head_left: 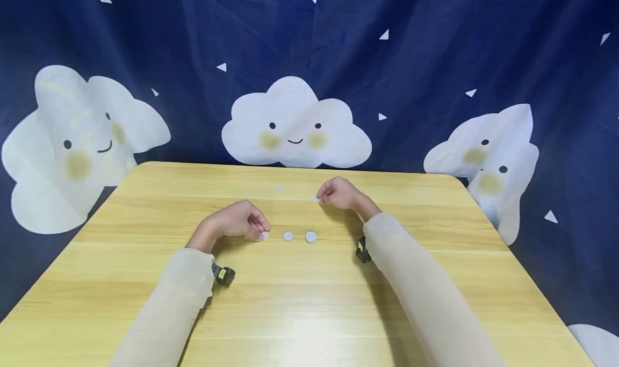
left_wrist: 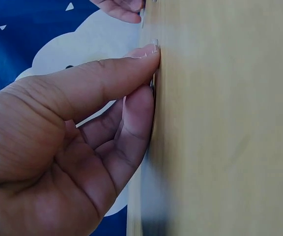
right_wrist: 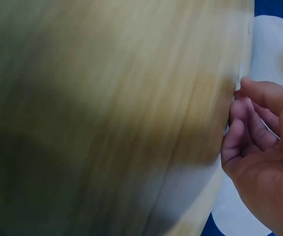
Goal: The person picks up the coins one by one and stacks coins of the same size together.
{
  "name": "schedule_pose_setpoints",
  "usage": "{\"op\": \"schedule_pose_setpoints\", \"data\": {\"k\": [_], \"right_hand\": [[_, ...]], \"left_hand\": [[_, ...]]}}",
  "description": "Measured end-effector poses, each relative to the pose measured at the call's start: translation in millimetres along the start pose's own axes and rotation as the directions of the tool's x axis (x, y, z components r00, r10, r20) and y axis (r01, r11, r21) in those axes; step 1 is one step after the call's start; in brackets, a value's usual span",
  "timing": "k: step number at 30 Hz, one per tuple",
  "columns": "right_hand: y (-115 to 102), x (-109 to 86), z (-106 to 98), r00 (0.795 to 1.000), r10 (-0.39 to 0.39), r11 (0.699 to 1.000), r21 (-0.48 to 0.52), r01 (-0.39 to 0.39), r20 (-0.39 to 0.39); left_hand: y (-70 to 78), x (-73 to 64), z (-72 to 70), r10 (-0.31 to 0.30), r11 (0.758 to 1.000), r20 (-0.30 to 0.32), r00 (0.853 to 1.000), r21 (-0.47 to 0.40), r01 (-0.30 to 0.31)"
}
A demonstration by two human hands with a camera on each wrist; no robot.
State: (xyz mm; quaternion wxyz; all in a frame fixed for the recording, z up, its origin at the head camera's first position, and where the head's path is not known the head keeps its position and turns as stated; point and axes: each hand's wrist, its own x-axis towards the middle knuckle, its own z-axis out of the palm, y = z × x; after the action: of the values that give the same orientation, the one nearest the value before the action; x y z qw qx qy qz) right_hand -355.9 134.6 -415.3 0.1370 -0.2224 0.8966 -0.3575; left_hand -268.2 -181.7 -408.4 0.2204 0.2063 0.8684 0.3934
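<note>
My left hand (head_left: pixel 238 220) rests at the table, thumb and fingertips pinching a small white disc (head_left: pixel 265 235). In the left wrist view the curled fingers sit against the wood, and the disc's edge (left_wrist: pixel 155 43) shows by the thumb tip. Just right of that disc lie a middle-sized disc (head_left: pixel 288 236) and a larger, thicker disc (head_left: pixel 311 237), the three roughly in a row. Farther back, my right hand (head_left: pixel 340 193) pinches another small white disc (head_left: pixel 315 199) at the tabletop; its fingers mostly hide it in the right wrist view. A tiny disc (head_left: pixel 279 187) lies near the back edge.
The wooden table (head_left: pixel 290 308) has rounded back corners. Behind it hangs a dark blue curtain (head_left: pixel 435 23) printed with smiling clouds (head_left: pixel 295 106). Each wrist wears a small black camera, one (head_left: pixel 224 275) below the left cuff and one (head_left: pixel 362 250) inside the right cuff.
</note>
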Motion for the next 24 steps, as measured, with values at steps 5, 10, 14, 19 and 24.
{"op": "schedule_pose_setpoints", "data": {"k": [5, 10, 14, 19, 24], "right_hand": [[-0.2, 4.1, 4.8, 1.000, 0.016, 1.000, -0.008, -0.016, -0.023], [-2.6, 6.0, 7.5, 0.999, 0.017, 0.999, -0.035, -0.019, -0.040], [-4.1, 7.5, 7.3, 0.999, 0.030, 0.999, -0.030, -0.031, -0.034], [-6.0, 9.1, 5.5, 1.000, 0.029, 0.999, -0.016, -0.029, 0.001], [-8.0, 9.4, 4.9, 0.999, 0.018, 1.000, -0.015, -0.017, 0.043]], "left_hand": [[-2.3, -0.4, -0.8, -0.002, 1.000, -0.004, 1.000, 0.000, 0.002], [-5.3, 0.8, -0.4, 0.006, 1.000, 0.000, 1.000, -0.003, -0.006], [-4.8, 1.1, 0.4, 0.008, 1.000, 0.001, 1.000, -0.008, -0.008], [-4.0, 1.6, 0.8, 0.000, 1.000, 0.001, 1.000, -0.015, 0.000], [-4.2, 1.4, 0.3, -0.003, 1.000, 0.003, 1.000, -0.027, 0.003]]}}
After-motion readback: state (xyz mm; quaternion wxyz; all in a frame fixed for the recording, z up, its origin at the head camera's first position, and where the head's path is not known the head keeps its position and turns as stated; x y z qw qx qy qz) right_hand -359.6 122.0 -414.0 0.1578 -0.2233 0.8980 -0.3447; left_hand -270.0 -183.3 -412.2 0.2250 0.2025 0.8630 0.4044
